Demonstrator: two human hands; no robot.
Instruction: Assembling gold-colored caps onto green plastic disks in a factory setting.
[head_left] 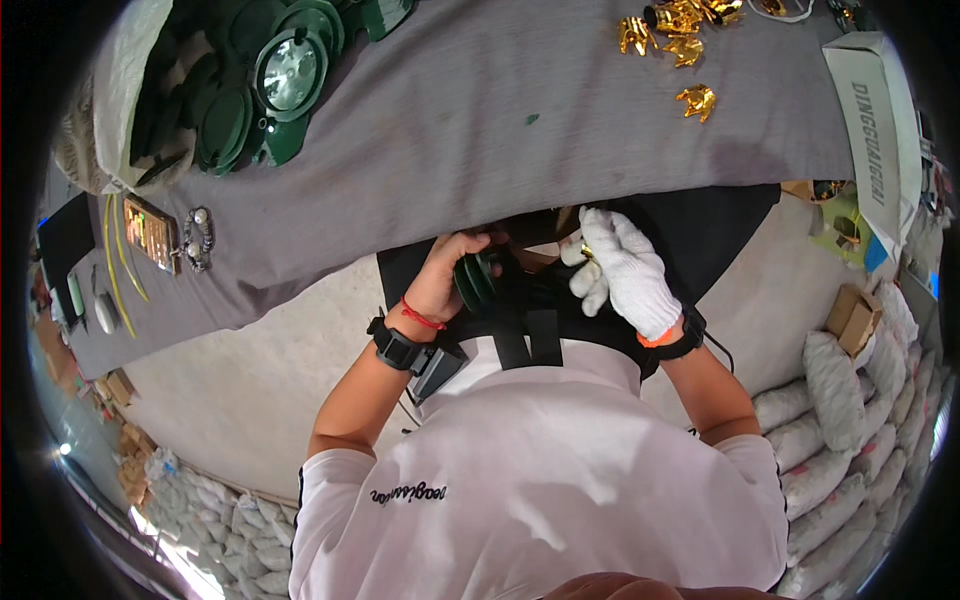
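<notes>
My bare left hand (440, 278), with a red string at the wrist, is closed around a dark green round plastic part (475, 282) just below the table's near edge. My right hand (628, 268) wears a white knitted glove and sits a little apart from the left. Its thumb and fingers pinch a small gold piece (587, 251), mostly hidden by the glove. Further up on the cloth lie several shiny gold crown-shaped pieces (697, 102). At the upper left, many green round plastic parts (290, 75) spill out of a white sack (117, 95).
A grey cloth (430, 130) covers the table. On its left lie a phone (150, 234), a beaded bracelet (198, 240) and yellow strips (120, 265). A white box (872, 140) stands at the right edge. Stacked sacks (825, 480) line the floor at the right.
</notes>
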